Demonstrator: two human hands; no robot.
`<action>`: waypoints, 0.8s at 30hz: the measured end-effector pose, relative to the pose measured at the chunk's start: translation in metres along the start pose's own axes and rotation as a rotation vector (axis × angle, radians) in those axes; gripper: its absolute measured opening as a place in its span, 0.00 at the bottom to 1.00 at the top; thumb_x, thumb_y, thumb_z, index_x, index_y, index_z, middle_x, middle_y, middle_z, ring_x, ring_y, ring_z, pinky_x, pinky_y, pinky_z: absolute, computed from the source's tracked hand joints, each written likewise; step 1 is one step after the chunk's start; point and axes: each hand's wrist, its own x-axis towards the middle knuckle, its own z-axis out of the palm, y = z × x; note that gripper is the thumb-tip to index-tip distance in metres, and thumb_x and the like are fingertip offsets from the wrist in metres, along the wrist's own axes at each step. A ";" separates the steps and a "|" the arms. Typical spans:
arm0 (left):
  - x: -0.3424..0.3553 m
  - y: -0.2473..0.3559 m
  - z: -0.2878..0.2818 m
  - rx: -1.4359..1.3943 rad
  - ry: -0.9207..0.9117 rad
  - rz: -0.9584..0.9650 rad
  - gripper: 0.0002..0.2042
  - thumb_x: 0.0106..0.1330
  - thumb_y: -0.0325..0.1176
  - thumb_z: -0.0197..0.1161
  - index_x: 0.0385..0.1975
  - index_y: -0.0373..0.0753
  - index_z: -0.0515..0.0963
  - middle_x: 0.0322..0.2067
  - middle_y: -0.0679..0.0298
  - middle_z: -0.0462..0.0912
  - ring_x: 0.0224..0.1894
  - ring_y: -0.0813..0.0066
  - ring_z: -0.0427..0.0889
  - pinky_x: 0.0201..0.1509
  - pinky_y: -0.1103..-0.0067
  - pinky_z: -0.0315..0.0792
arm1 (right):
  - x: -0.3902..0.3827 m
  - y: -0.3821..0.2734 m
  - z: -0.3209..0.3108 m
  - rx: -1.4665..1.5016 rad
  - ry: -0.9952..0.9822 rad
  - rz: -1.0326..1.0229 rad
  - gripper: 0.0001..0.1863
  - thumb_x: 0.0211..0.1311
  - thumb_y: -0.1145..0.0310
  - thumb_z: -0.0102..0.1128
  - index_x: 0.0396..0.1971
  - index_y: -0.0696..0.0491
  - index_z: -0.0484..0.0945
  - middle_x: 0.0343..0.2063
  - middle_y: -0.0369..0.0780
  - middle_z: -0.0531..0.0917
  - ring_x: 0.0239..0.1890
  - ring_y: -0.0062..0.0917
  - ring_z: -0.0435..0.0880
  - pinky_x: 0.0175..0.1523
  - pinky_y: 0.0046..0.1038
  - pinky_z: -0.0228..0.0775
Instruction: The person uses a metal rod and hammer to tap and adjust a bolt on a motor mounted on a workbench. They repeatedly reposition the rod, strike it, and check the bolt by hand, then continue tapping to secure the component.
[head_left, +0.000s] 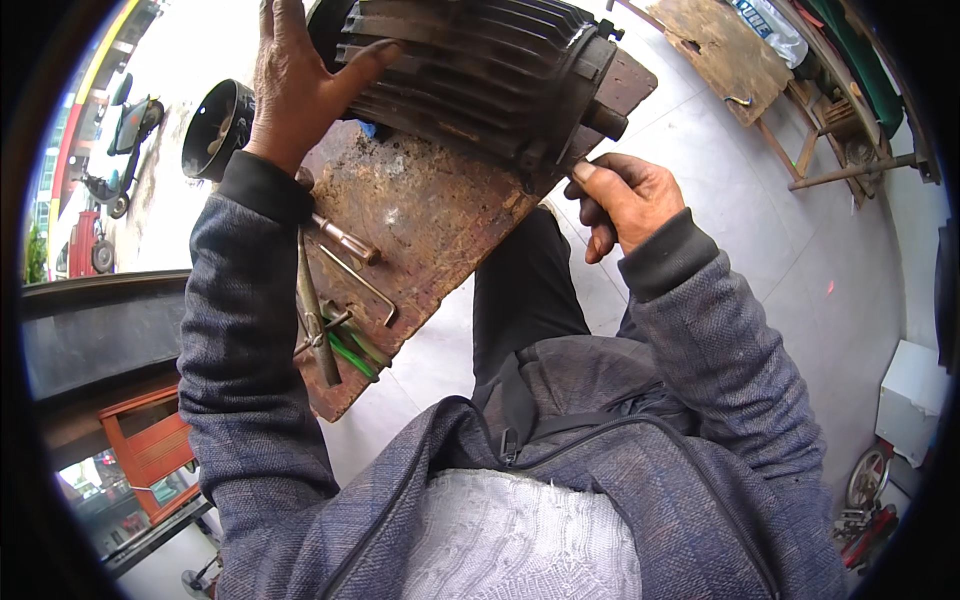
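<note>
A dark electric motor (pixel 465 75) with a finned housing lies on its side on a worn wooden bench (pixel 400 220). My left hand (pixel 305 85) is spread open at its left end, the thumb lying against the fins. At the lower right corner of the motor, my right hand (pixel 630 195) is closed, thumb and forefinger pressed together. What is pinched there, if anything, is too small to make out. Near my left forearm lie a metal rod-like tool (pixel 345 240), a bent hex key (pixel 365 285), a long bar-shaped tool (pixel 312 300) and green-handled pliers (pixel 350 350).
A black round cover (pixel 220 130) sits left of my left wrist. At the upper right stands a wooden table (pixel 720 50) with a plastic bag on it. An orange-red wooden chair (pixel 150 445) is at the lower left. My knee is beside the bench's near edge.
</note>
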 end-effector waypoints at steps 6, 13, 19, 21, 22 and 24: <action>0.008 -0.009 0.010 0.164 -0.215 0.061 0.48 0.63 0.47 0.73 0.76 0.33 0.51 0.74 0.42 0.55 0.77 0.46 0.56 0.77 0.57 0.57 | -0.008 0.018 -0.021 0.078 0.042 -0.091 0.16 0.74 0.67 0.60 0.49 0.66 0.81 0.26 0.42 0.83 0.15 0.21 0.80 0.22 0.24 0.79; 0.035 0.014 0.034 -0.170 -0.131 -0.111 0.38 0.66 0.42 0.70 0.69 0.32 0.58 0.54 0.47 0.82 0.58 0.46 0.81 0.63 0.59 0.73 | -0.011 0.006 -0.017 0.077 -0.035 -0.215 0.14 0.72 0.72 0.61 0.53 0.62 0.81 0.29 0.43 0.84 0.17 0.20 0.81 0.25 0.22 0.80; 0.077 0.029 0.043 -0.173 -0.234 -0.292 0.27 0.70 0.46 0.66 0.62 0.35 0.71 0.52 0.47 0.85 0.55 0.51 0.84 0.61 0.64 0.76 | -0.017 -0.012 -0.016 0.027 -0.018 -0.285 0.14 0.71 0.76 0.60 0.53 0.60 0.82 0.30 0.41 0.84 0.20 0.17 0.80 0.27 0.21 0.78; 0.082 0.028 0.047 -0.124 -0.218 -0.264 0.27 0.71 0.48 0.65 0.63 0.37 0.72 0.52 0.48 0.85 0.56 0.54 0.84 0.61 0.65 0.75 | -0.018 -0.014 -0.019 0.053 0.001 -0.291 0.14 0.68 0.76 0.64 0.52 0.59 0.83 0.31 0.39 0.84 0.21 0.14 0.79 0.27 0.18 0.76; 0.086 0.027 0.050 -0.224 -0.247 -0.239 0.27 0.70 0.49 0.65 0.62 0.38 0.74 0.52 0.50 0.85 0.56 0.56 0.84 0.62 0.66 0.75 | -0.016 -0.015 -0.021 0.059 0.004 -0.302 0.14 0.68 0.76 0.64 0.52 0.59 0.83 0.31 0.39 0.84 0.21 0.14 0.79 0.27 0.18 0.76; 0.091 0.024 0.056 -0.434 -0.309 -0.199 0.26 0.70 0.50 0.65 0.61 0.40 0.77 0.52 0.52 0.86 0.56 0.59 0.84 0.62 0.67 0.75 | -0.012 -0.016 -0.022 0.062 0.031 -0.292 0.13 0.68 0.76 0.63 0.52 0.59 0.83 0.30 0.39 0.84 0.21 0.14 0.79 0.28 0.18 0.76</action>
